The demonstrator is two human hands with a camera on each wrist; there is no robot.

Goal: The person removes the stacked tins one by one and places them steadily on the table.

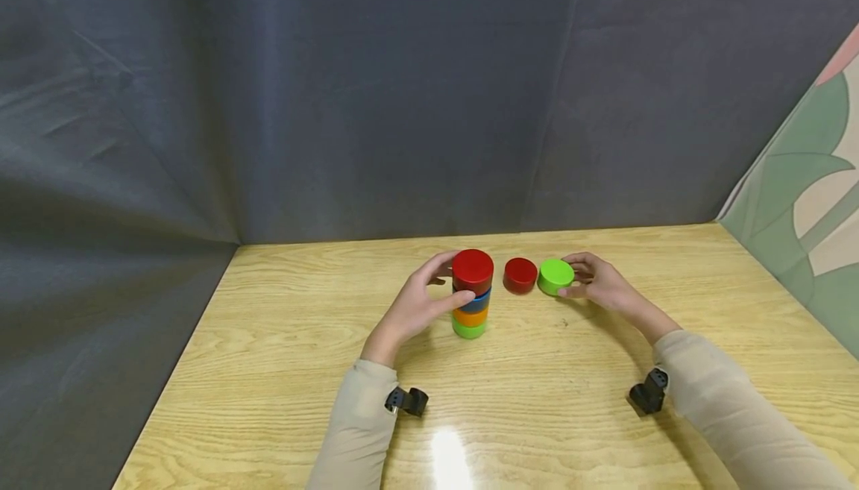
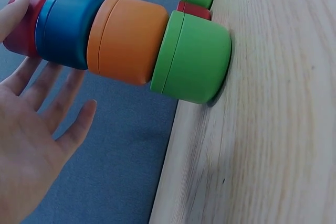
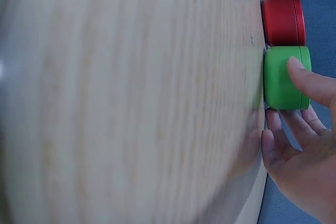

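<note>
— Standing near the middle of the tabletop, toward the far edge: a stack of round pucks, green at the bottom, then orange, blue, red on top. Left hand cupped beside it, fingers relaxed and spread, thumb tip touching the side about at the blue one. Not really gripping anything.

— And to the right of the stack?

— A loose red puck and, touching it, a loose green puck, both flat on the wood. Right hand pinching the green one by its side wall, thumb at the near side, fingers at the far side.

— Hard to handle?

— Probably not. Looks like stiff, smooth plastic, light, maybe a little slippery. Best taken by the curved wall, from two opposite sides. The stack seems easy to topple, so better steadied low.
</note>
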